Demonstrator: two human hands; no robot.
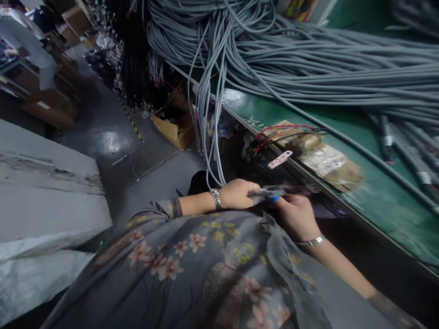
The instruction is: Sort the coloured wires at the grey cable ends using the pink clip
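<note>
Several grey cables (214, 155) hang over the bench edge and run down behind my left hand (236, 194). That hand is closed around what looks like their grey ends, which come out past its fingers. My right hand (297, 214) is closed on the same bundle just beside it, thumb pressed against it. Something blue shows at the right thumb; I cannot tell if it is tape or a band. Beyond the right fingers the dark reddish ends are smeared by motion.
A large pile of grey cables (308, 64) covers the green bench (387, 214). Near its edge lie a taped brown packet (329, 162), red and black wires, and a pink perforated strip (279, 159). A cardboard box (174, 125) stands on the floor. A person is at the far left.
</note>
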